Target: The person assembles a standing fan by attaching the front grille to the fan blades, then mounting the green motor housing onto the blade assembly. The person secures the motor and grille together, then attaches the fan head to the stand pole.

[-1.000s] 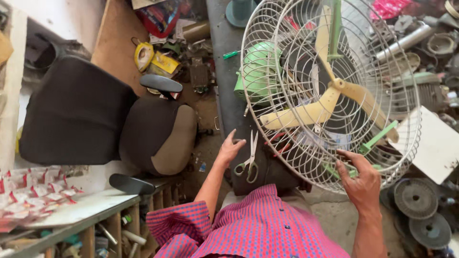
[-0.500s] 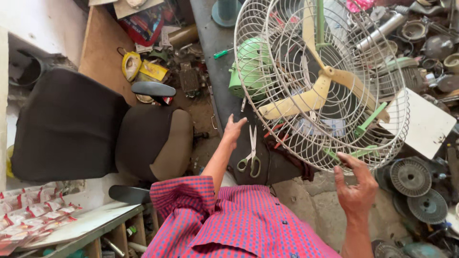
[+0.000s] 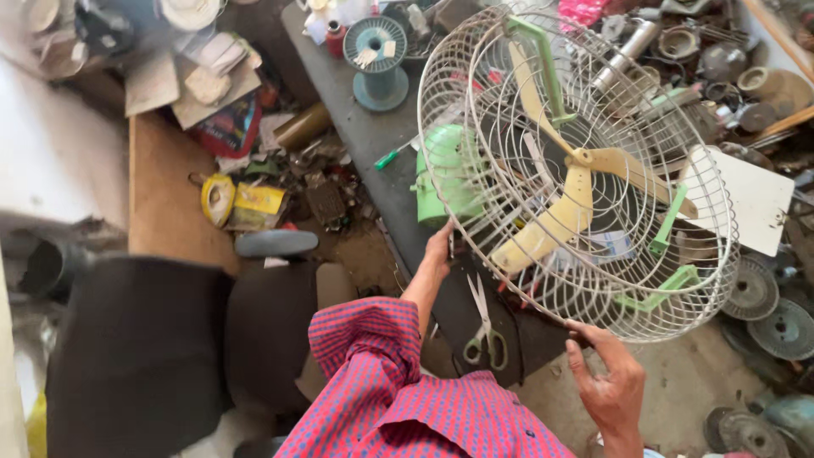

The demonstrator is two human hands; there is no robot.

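Observation:
A table fan lies tilted on a dark workbench (image 3: 339, 102). Its white wire cage (image 3: 585, 178) has green clips, cream blades (image 3: 585, 182) inside and a green motor housing (image 3: 445, 174) behind. My left hand (image 3: 439, 253) grips the cage's lower left rim next to the motor. My right hand (image 3: 606, 382) touches the cage's bottom rim with fingers spread. A pair of scissors (image 3: 485, 326) lies on the bench between my hands. My red checked sleeve fills the lower middle.
A dark padded chair (image 3: 153, 348) stands at the left. A teal wire spool (image 3: 377, 55), a green-handled screwdriver (image 3: 392, 157) and a white panel (image 3: 755, 199) lie around the fan. Metal discs (image 3: 763, 309) and motor parts crowd the right; cartons and scraps litter the floor.
The fan has swung upward and leftward in view, its cage tilting toward me. My left hand moved from near the scissors onto the cage rim; my right hand stayed at the bottom rim.

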